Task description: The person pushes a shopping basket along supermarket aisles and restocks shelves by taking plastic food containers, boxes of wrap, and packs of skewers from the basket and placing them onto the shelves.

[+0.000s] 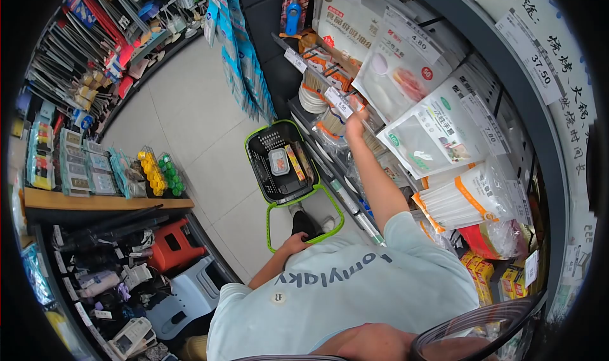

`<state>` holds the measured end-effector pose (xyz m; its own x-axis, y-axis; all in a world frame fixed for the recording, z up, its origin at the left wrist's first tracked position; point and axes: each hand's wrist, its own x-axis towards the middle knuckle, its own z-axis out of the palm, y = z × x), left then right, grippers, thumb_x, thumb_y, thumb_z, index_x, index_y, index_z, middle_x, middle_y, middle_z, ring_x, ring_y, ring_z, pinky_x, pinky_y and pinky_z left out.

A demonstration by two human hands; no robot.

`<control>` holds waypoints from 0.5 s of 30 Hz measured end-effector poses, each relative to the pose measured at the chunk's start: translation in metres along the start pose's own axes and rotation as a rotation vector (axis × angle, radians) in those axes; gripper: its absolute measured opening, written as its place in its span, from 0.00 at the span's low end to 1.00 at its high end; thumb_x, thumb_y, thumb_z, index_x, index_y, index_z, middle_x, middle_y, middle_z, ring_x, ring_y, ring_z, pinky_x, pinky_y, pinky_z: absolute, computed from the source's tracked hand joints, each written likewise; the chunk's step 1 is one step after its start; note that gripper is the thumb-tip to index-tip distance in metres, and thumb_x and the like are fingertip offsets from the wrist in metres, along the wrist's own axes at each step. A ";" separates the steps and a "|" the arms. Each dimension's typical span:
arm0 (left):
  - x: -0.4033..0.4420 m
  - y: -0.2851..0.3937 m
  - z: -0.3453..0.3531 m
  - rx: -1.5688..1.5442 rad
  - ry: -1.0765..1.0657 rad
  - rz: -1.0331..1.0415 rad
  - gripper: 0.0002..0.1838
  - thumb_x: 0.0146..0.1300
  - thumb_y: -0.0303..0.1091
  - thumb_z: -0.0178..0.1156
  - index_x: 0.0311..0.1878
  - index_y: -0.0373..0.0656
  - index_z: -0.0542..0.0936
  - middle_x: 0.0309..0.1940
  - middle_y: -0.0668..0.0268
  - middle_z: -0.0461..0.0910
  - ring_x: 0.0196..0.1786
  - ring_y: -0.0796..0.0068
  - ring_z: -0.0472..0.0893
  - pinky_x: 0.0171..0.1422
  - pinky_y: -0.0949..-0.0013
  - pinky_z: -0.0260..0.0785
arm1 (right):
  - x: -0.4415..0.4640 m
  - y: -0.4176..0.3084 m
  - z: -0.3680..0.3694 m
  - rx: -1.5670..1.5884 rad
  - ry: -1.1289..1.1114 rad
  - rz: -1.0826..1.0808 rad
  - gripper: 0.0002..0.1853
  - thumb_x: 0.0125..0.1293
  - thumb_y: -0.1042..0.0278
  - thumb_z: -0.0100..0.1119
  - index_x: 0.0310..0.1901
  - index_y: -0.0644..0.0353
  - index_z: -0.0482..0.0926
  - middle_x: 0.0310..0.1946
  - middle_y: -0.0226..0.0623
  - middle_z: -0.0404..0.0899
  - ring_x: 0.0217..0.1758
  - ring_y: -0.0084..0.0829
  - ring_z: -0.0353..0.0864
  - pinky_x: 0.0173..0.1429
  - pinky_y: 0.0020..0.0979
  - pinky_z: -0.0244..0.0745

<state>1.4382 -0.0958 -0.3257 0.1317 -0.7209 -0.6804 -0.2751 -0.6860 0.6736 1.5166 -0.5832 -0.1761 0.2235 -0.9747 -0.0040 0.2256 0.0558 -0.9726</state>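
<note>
My left hand (295, 242) is closed on the green handle (341, 215) of a black basket (255, 146) with a green rim. Inside the basket lie a clear lidded container (278, 162) and a long orange and yellow box (295, 162). My right hand (356, 124) reaches into the shelf on the right, beside a white price tag (338, 101) and orange-labelled packets (338, 79). Its fingertips are partly hidden, so whether it grips anything cannot be made out. Stacked white round items (311, 99) stand left of it.
Hanging bags (438, 129) and a pack of white sticks (466, 199) jut out near my right arm. Blue packets (238, 56) hang beyond the basket. Shelves at left hold brushes, yellow and green items (152, 170), a red stool (176, 243) and a grey-blue stool (184, 301).
</note>
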 end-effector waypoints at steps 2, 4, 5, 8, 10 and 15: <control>-0.003 0.006 -0.002 0.007 0.005 -0.024 0.37 0.53 0.56 0.70 0.60 0.41 0.77 0.48 0.53 0.84 0.52 0.57 0.83 0.56 0.61 0.74 | -0.033 -0.044 0.015 -0.136 0.061 -0.010 0.22 0.70 0.50 0.60 0.45 0.66 0.84 0.35 0.35 0.85 0.35 0.25 0.82 0.42 0.29 0.76; 0.001 0.005 0.000 0.006 -0.002 -0.017 0.37 0.53 0.55 0.70 0.60 0.40 0.77 0.48 0.53 0.84 0.52 0.57 0.83 0.56 0.61 0.74 | -0.039 -0.052 0.017 -0.275 0.122 -0.015 0.24 0.70 0.48 0.60 0.45 0.67 0.83 0.35 0.35 0.85 0.36 0.26 0.82 0.42 0.29 0.76; 0.002 0.004 0.000 0.004 -0.008 -0.010 0.37 0.53 0.55 0.70 0.60 0.40 0.77 0.48 0.53 0.84 0.51 0.57 0.83 0.56 0.61 0.74 | -0.029 -0.041 0.016 -0.067 0.104 0.017 0.27 0.69 0.45 0.61 0.46 0.69 0.82 0.35 0.37 0.85 0.37 0.28 0.82 0.43 0.32 0.76; -0.001 0.012 -0.004 0.018 -0.018 -0.018 0.36 0.53 0.54 0.70 0.60 0.40 0.77 0.48 0.53 0.84 0.51 0.57 0.83 0.57 0.61 0.74 | 0.021 0.006 0.007 -0.048 0.192 0.046 0.33 0.66 0.40 0.62 0.49 0.72 0.80 0.36 0.40 0.85 0.38 0.34 0.83 0.46 0.35 0.76; -0.001 0.013 -0.004 0.016 -0.017 -0.017 0.36 0.53 0.54 0.70 0.60 0.40 0.77 0.48 0.53 0.84 0.51 0.57 0.83 0.57 0.61 0.74 | 0.040 0.028 -0.004 -0.241 0.298 0.042 0.36 0.65 0.39 0.63 0.52 0.74 0.79 0.37 0.42 0.85 0.38 0.36 0.83 0.48 0.36 0.76; -0.001 0.011 -0.005 0.012 -0.009 -0.018 0.37 0.53 0.54 0.70 0.61 0.39 0.77 0.49 0.52 0.83 0.52 0.56 0.83 0.58 0.61 0.74 | 0.003 -0.047 0.011 -0.381 0.260 -0.048 0.25 0.71 0.51 0.55 0.59 0.63 0.78 0.56 0.51 0.80 0.64 0.46 0.76 0.65 0.36 0.67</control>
<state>1.4393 -0.1029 -0.3160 0.1277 -0.7076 -0.6950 -0.2846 -0.6974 0.6578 1.5175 -0.5863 -0.1283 -0.0347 -0.9989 0.0326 -0.1457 -0.0272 -0.9890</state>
